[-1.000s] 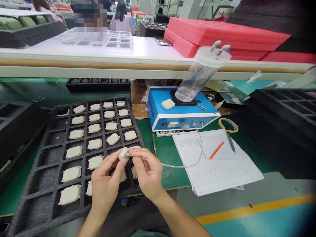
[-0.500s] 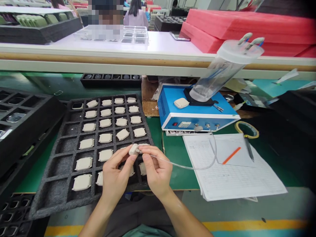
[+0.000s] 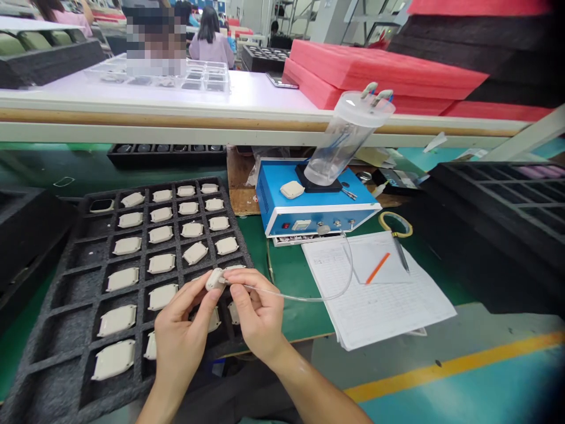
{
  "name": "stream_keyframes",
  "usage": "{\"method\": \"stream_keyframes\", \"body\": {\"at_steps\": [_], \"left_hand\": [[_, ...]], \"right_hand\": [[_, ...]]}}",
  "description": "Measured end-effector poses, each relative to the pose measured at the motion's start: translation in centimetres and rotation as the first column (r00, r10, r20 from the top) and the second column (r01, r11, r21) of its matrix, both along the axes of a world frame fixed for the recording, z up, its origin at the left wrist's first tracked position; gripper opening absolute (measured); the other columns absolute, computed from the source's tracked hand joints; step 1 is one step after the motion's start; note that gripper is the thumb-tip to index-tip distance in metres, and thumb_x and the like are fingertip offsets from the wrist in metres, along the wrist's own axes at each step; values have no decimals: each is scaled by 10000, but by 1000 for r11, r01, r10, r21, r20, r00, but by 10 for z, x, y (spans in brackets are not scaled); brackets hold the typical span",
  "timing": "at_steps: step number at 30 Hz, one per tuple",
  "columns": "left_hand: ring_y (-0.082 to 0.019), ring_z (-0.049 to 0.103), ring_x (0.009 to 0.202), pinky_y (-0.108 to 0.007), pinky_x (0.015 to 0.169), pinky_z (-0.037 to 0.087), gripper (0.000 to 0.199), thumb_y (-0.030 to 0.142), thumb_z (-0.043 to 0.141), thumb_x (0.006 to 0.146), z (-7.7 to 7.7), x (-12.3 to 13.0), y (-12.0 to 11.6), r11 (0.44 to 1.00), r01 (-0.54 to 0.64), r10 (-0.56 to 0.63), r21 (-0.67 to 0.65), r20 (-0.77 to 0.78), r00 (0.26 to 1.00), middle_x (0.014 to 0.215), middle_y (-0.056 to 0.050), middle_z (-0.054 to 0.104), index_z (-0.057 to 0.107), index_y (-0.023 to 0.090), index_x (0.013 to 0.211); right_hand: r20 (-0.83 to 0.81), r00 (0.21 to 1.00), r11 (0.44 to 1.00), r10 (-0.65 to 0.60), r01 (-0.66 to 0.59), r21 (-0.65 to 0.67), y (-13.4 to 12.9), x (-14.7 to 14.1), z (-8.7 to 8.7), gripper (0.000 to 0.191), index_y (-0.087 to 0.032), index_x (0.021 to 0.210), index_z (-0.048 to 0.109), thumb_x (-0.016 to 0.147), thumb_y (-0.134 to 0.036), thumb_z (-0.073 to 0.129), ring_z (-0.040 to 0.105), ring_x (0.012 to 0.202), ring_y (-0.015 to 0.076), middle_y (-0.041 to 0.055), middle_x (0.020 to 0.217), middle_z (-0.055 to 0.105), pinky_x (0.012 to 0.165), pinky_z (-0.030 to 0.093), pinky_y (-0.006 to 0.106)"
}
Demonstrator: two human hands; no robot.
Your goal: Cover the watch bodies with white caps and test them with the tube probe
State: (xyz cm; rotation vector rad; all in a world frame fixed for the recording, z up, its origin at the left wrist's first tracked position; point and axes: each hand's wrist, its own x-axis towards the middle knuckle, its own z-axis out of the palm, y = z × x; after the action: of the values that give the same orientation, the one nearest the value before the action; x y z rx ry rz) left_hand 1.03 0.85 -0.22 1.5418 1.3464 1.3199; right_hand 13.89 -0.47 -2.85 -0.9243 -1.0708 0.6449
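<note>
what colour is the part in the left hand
The part is cream, clearest in the head view.

The left hand point(image 3: 182, 330) and right hand point(image 3: 261, 315) are bare, with slim fingers, and the left forearm point(image 3: 162, 394) and right forearm point(image 3: 311, 383) are bare as far as they show. A small shiny patch sits on the right forearm near the wrist. Dark grey, almost black cloth point(image 3: 225, 391) covers the lap. A sliver of green clothing point(image 3: 260, 421) shows at the bottom edge.

L fingers point(image 3: 205, 311) grip beige case point(image 3: 214, 280) over blk tray point(image 3: 73, 290) — R fingers point(image 3: 248, 277) w/ clear tube point(image 3: 304, 299).
</note>
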Motion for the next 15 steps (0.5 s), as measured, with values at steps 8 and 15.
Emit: {"method": "stream_keyframes", "body": {"at_steps": [8,15], "left_hand": [[-260,811,929,-339,842,673,335,472,814,861,0,-2,0,1000,1,-1,6,-20,1000,1065,-76,841,845,223,1082],[-241,804,949,-318,855,651,296,405,754,921,-4,2,-4,999,-2,4,33,-65,998,1112,-80,833,824,204,1126]], "right_hand": [[14,1000,1000,-12,12,2,1,0,0,144,-235,1021,768,1005,-243,625,771,1006,219,89,1031,799,914,658,391],[38,999,1000,-19,19,9,-2,2,0,151,-240,1021,776,1002,-222,627,775,1002,216,80,1033,806,913,651,382]]}}
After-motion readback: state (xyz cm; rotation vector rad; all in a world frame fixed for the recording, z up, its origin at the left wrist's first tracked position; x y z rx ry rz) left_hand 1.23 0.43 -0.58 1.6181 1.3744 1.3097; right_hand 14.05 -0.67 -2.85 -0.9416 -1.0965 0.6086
